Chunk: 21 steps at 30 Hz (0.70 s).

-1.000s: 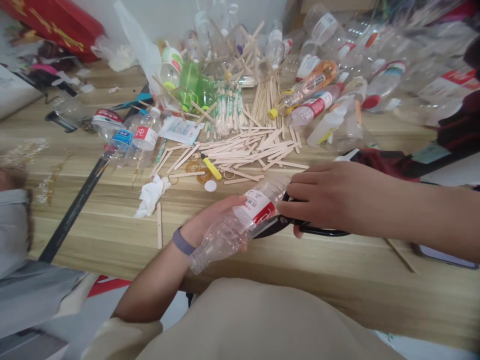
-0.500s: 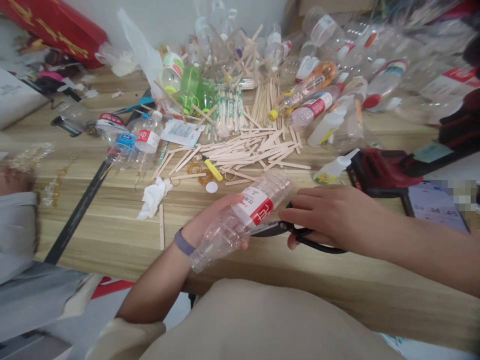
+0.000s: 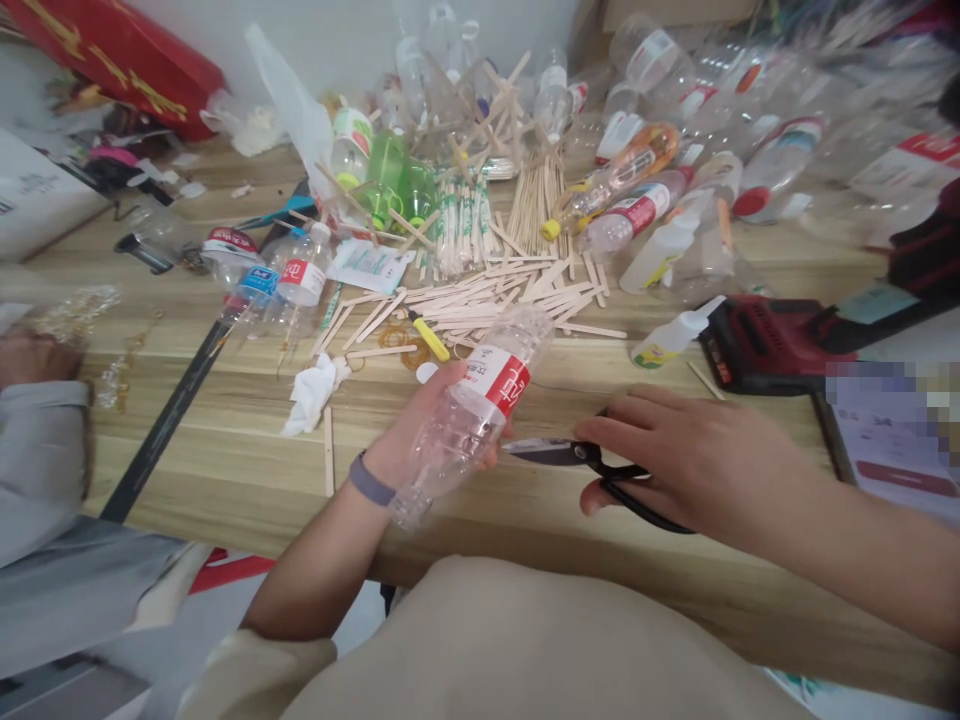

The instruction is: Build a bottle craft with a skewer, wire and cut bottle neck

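Observation:
My left hand is wrapped round a clear plastic bottle with a red and white label, held tilted above the wooden table, its base pointing away from me. My right hand grips black-handled scissors. Their blades point left and the tips sit just beside the bottle's side, below the label. A purple band circles my left wrist.
A heap of wooden craft sticks, a yellow cutter, rubber bands and crumpled tissue lie beyond the hands. Many empty bottles crowd the back. A red tool is at right. Another person's sleeve is at left.
The scissors have come away from the bottle's label and now sit lower right of it. My left hand lifted and tilted the bottle slightly up and left.

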Each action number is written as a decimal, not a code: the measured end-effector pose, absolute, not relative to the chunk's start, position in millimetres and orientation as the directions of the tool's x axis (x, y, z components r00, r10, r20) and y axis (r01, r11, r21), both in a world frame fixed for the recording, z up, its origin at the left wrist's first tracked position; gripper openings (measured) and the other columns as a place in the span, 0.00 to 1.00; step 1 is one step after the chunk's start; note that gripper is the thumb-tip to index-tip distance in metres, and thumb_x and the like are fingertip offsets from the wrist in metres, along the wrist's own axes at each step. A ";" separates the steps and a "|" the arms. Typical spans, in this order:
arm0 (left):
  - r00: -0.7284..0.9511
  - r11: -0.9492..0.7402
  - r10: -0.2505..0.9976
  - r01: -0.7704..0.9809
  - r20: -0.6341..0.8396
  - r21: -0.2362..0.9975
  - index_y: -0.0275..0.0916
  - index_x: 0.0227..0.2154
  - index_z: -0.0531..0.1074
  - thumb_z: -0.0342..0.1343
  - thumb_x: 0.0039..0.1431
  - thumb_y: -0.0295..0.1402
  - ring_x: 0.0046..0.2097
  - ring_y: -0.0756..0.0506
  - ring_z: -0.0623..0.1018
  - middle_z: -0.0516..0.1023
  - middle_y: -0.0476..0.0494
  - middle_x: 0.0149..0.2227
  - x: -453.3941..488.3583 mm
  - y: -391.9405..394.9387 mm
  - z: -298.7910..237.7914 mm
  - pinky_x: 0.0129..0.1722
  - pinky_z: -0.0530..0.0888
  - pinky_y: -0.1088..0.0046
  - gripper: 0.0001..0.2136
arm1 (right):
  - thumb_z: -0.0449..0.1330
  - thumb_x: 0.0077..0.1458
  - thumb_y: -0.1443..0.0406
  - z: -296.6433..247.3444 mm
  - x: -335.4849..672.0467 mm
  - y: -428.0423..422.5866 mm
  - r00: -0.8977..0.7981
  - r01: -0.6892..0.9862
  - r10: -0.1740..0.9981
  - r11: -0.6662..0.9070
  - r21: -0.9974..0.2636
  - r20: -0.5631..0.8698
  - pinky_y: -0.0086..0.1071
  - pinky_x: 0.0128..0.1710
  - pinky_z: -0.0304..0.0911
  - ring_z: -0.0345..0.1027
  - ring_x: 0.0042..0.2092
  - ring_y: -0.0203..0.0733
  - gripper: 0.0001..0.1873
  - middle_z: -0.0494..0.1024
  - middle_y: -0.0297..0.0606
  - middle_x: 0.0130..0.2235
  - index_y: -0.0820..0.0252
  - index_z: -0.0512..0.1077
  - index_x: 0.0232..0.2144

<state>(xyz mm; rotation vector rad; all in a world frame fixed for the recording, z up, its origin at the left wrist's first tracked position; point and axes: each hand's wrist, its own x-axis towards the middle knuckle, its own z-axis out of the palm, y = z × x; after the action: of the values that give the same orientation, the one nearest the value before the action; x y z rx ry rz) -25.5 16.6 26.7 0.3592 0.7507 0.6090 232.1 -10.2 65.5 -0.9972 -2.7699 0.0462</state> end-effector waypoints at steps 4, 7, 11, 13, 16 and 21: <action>0.576 0.743 0.658 -0.394 -0.484 0.541 0.34 0.38 0.75 0.50 0.61 0.48 0.23 0.45 0.78 0.81 0.41 0.27 -24.5 13.7 21.4 0.22 0.75 0.71 0.20 | 0.49 0.66 0.50 72.4 231.6 -7.5 -0.781 0.606 0.591 0.795 0.014 0.202 0.34 0.26 0.50 0.71 0.33 0.46 0.21 0.75 0.37 0.29 0.56 0.74 0.36; 0.601 0.747 0.644 -0.361 -0.473 0.558 0.35 0.38 0.75 0.52 0.60 0.48 0.23 0.44 0.79 0.80 0.43 0.27 -24.9 13.1 19.6 0.22 0.75 0.70 0.19 | 0.48 0.68 0.55 81.3 228.6 -5.0 -0.782 0.617 0.591 0.779 0.111 0.198 0.36 0.25 0.48 0.70 0.33 0.47 0.18 0.75 0.38 0.29 0.54 0.74 0.35; 0.635 0.755 0.617 -0.312 -0.464 0.577 0.38 0.42 0.75 0.54 0.59 0.47 0.22 0.45 0.78 0.80 0.45 0.29 -24.8 15.4 22.2 0.20 0.73 0.72 0.19 | 0.48 0.68 0.58 91.3 225.9 0.6 -0.816 0.578 0.558 0.796 0.178 0.152 0.38 0.24 0.48 0.69 0.33 0.50 0.18 0.74 0.40 0.27 0.55 0.75 0.35; 0.644 0.759 0.607 -0.297 -0.465 0.580 0.39 0.43 0.75 0.55 0.58 0.47 0.22 0.46 0.77 0.81 0.46 0.29 -24.9 16.8 23.0 0.20 0.73 0.72 0.18 | 0.48 0.68 0.59 94.2 225.9 3.9 -0.827 0.562 0.542 0.803 0.197 0.149 0.38 0.23 0.48 0.70 0.33 0.51 0.17 0.74 0.41 0.28 0.55 0.75 0.36; 0.652 0.782 0.571 -0.245 -0.500 0.574 0.37 0.40 0.76 0.54 0.58 0.48 0.23 0.45 0.78 0.80 0.46 0.27 -25.7 17.9 22.0 0.21 0.73 0.72 0.19 | 0.47 0.68 0.61 98.2 226.6 8.3 -0.850 0.527 0.508 0.819 0.226 0.140 0.38 0.23 0.47 0.69 0.33 0.50 0.17 0.73 0.41 0.27 0.56 0.75 0.36; 0.645 0.811 0.534 -0.211 -0.546 0.545 0.34 0.36 0.76 0.51 0.60 0.49 0.23 0.46 0.77 0.80 0.44 0.27 -25.8 16.1 21.1 0.23 0.73 0.72 0.20 | 0.46 0.66 0.67 106.0 226.2 12.9 -0.899 0.439 0.417 0.853 0.283 0.137 0.38 0.25 0.49 0.66 0.31 0.47 0.17 0.73 0.41 0.28 0.58 0.76 0.36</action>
<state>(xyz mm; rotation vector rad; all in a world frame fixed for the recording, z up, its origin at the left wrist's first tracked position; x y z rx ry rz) -25.8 16.1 21.1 0.4632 0.7587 0.4418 226.2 12.9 106.0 -0.6831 -2.9557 -0.4772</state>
